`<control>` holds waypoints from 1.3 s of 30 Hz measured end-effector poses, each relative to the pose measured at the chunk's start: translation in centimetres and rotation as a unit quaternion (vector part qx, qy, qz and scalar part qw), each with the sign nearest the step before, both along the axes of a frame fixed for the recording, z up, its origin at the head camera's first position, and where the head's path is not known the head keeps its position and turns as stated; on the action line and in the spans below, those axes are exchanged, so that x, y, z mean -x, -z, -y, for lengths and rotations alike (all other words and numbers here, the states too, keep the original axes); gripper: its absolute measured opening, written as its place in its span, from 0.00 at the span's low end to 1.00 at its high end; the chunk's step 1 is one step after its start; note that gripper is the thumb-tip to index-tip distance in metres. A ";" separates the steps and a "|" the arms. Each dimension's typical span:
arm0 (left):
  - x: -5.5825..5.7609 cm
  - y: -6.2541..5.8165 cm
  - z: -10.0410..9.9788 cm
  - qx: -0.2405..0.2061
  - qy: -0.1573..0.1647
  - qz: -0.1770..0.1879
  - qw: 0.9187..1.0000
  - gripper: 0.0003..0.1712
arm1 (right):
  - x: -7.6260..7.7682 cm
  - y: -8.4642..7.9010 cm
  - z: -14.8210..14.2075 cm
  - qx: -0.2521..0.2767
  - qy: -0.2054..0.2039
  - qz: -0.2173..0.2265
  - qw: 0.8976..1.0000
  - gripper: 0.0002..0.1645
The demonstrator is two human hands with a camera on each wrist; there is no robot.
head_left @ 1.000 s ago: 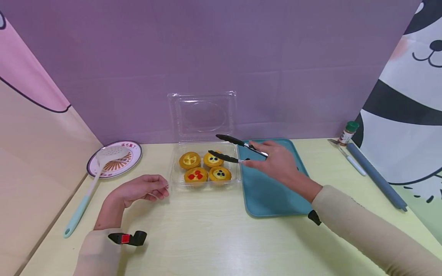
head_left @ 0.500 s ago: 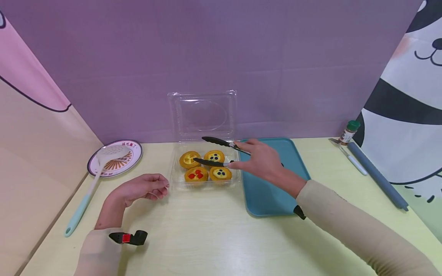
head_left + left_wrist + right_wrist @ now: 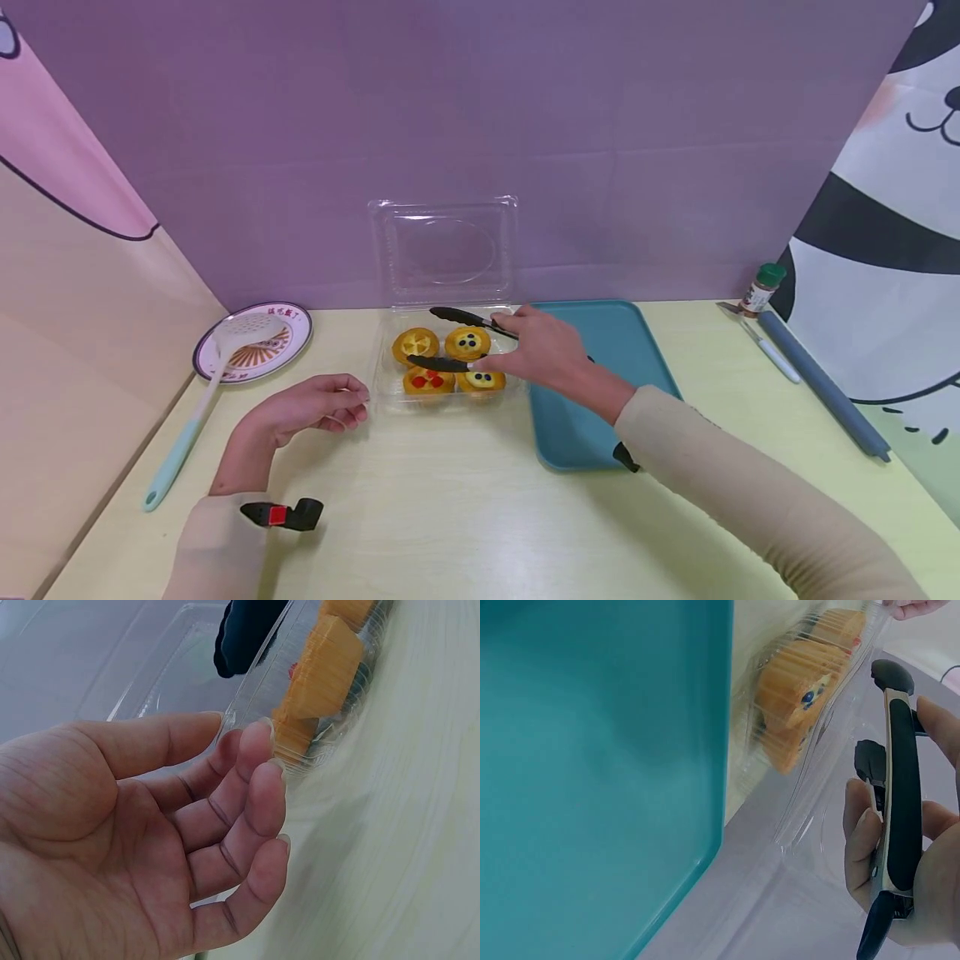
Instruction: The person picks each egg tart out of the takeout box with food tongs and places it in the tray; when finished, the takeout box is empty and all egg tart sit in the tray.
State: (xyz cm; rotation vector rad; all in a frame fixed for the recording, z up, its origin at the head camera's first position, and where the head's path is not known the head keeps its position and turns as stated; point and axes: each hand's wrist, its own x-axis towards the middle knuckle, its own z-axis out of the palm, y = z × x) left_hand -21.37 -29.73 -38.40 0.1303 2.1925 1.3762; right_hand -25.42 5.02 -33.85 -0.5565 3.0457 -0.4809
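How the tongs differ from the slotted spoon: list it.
The tongs have black tips; the slotted spoon has a white head and pale green handle. The right hand holds the tongs; the spoon lies partly over the plate. The tongs have two spread arms; the spoon, one shaft. Both are utensils.

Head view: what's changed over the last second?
The right hand moved left and slightly down in the picture, bringing the tongs across the tarts. Nothing was visibly picked up or let go. Unchanged: tongs held open, left hand by the clear box, tarts inside it, tray.
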 end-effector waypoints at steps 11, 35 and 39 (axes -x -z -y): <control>-0.1 -0.1 -0.1 0.004 -0.006 0.001 1.000 0.19 | 0.7 0.1 2.2 -0.006 0.003 0.021 1.000 0.54; -0.2 -0.2 -0.1 0.000 -0.004 -0.010 1.000 0.18 | 1.3 0.0 4.0 0.000 0.005 0.057 0.998 0.52; -0.1 0.0 -0.1 0.003 -0.004 -0.010 1.000 0.18 | 1.2 -0.2 4.2 -0.006 0.005 0.058 0.998 0.49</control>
